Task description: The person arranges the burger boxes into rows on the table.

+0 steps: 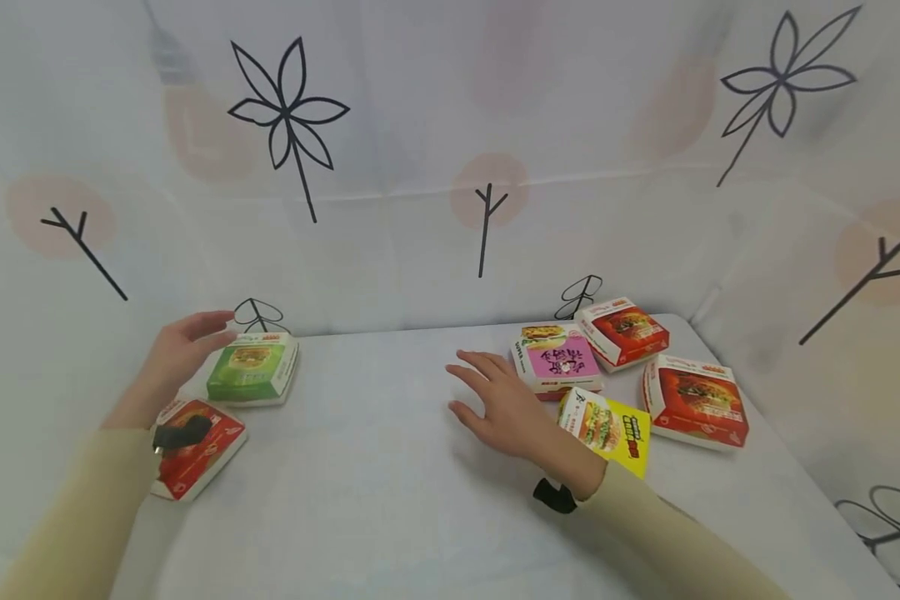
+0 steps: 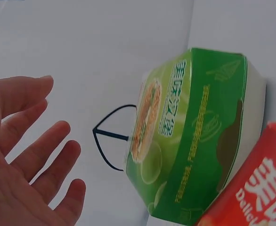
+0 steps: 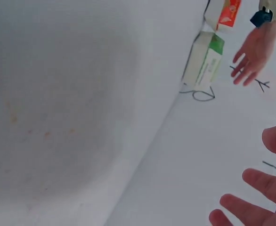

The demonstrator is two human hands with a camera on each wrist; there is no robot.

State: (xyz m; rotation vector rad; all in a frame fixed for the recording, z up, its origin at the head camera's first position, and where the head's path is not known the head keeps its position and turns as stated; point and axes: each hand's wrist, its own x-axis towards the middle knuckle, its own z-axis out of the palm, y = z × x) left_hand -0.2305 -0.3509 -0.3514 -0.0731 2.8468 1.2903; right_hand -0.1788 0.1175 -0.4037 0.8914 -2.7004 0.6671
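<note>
My left hand [image 1: 180,354] hovers with loosely bent, parted fingers near a green burger box [image 1: 251,371] at the table's left. It holds nothing. In the left wrist view that green box [image 2: 199,136] stands apart from the fingers, and a red burger box [image 2: 255,188] is in front of it. Below my left wrist lies the same red box [image 1: 210,454], partly hidden by the arm. My right hand [image 1: 506,408] is spread over the middle right of the table, holding nothing. Closest to it are a pink burger box [image 1: 558,358] and a yellow burger box [image 1: 615,429], the latter partly behind my forearm.
Two more red burger boxes, one at the back [image 1: 624,331] and one nearer the right edge [image 1: 697,400], lie beside the pink and yellow ones. A white cloth with flower drawings [image 1: 397,267] hangs behind the white table [image 1: 345,500]. Both wrists wear dark bands.
</note>
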